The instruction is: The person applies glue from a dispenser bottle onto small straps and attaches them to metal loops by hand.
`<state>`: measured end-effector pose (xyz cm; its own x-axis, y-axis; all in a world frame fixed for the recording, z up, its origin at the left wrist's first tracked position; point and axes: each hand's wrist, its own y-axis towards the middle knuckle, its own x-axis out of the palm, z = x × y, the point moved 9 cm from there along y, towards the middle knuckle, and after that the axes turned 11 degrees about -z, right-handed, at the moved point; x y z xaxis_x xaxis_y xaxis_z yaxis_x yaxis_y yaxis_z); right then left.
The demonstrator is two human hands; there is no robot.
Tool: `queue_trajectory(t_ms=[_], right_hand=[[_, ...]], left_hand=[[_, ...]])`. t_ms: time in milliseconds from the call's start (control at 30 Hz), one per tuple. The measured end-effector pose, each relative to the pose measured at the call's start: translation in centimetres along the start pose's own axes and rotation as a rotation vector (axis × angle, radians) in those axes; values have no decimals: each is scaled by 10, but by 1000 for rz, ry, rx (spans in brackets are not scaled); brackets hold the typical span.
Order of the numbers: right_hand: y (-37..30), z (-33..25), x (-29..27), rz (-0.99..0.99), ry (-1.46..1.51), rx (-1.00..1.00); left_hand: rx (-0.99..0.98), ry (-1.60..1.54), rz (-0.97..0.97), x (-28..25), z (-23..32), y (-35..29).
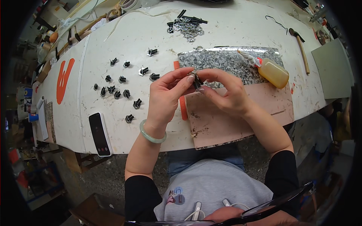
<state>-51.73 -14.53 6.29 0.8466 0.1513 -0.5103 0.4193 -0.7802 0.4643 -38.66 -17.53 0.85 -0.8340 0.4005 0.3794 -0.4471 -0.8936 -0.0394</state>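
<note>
Both hands meet over the board in front of me, fingertips closed around one small black strap piece with a metal fitting. My left hand pinches it between thumb and fingers. On the other side, my right hand grips the same piece with thumb and forefinger. The fingers hide much of it. Several similar black pieces with silver fittings, such as this folded strap piece, lie scattered to the left. Farther back is a heap of loose silver metal fittings, with flat black strips around it.
Beneath my hands lies a pinkish board, beside a speckled grey slab carrying a yellowish glue bottle. An orange strip edges them. A phone rests front left, an orange cutout farther left, a hammer right.
</note>
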Motion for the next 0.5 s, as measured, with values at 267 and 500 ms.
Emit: queue_trajectory(t_ms=[267, 500], right_hand=[[-1, -8, 2, 10, -173, -195], [1, -25, -11, 112, -331, -237]], left_hand=[[50, 77, 14, 1, 5, -2], [58, 29, 27, -5, 2, -1]])
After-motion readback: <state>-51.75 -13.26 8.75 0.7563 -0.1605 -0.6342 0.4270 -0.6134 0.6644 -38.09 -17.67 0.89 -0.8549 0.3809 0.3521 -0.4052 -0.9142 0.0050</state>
